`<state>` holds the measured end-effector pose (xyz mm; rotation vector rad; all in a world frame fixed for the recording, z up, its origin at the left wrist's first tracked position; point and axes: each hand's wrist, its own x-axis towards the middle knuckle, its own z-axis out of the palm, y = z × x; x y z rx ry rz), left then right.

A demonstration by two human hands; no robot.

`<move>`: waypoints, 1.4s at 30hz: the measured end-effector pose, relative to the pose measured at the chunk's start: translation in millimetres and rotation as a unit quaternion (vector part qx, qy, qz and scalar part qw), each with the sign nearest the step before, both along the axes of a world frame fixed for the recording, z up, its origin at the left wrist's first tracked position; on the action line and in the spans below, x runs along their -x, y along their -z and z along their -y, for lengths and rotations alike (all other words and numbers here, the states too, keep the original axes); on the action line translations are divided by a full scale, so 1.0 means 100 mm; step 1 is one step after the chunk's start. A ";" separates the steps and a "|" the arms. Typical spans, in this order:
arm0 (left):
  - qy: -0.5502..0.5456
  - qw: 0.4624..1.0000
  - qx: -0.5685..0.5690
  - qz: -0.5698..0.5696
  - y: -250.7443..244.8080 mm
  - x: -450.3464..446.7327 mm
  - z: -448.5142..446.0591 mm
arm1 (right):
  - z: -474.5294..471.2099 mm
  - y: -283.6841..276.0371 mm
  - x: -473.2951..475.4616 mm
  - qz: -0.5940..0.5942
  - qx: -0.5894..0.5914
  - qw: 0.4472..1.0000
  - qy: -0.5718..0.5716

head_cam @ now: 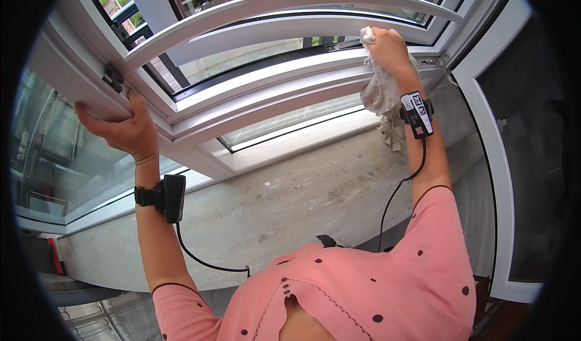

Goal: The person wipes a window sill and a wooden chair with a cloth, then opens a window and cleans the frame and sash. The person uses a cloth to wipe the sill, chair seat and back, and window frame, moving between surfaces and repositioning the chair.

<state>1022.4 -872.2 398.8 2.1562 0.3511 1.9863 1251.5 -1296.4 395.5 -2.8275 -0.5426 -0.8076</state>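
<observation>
My right hand grips a crumpled whitish cloth at the right end of the window's lower frame. The cloth hangs below my fist, its ragged end reaching down towards the stone sill. On the left, my left hand rests against the white window post, thumb and fingers spread around its edge, just below a small dark metal catch. The white window frame runs between my hands. A metal window fitting lies in the frame's track, left of the cloth.
A mottled stone sill spans the space before me, below the window. At the right stands a white-framed sash with dark glass. Glass panes are at the left. Black cables run from devices on both my wrists.
</observation>
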 end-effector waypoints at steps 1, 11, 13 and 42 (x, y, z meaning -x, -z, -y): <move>0.004 1.000 -0.007 0.003 0.01 0.00 -0.01 | -0.19 -0.04 0.08 0.001 0.008 0.999 -0.038; 0.026 0.998 -0.044 0.039 0.01 -0.02 -0.02 | -2.67 0.07 1.09 -0.069 -0.117 0.938 -0.319; 0.034 0.998 -0.030 0.038 -0.01 -0.01 0.01 | -3.01 -0.02 1.19 -0.133 -0.117 0.928 -0.328; 0.080 0.994 -0.050 0.054 0.03 -0.02 -0.03 | -3.19 0.19 1.69 0.140 -0.461 0.775 -0.409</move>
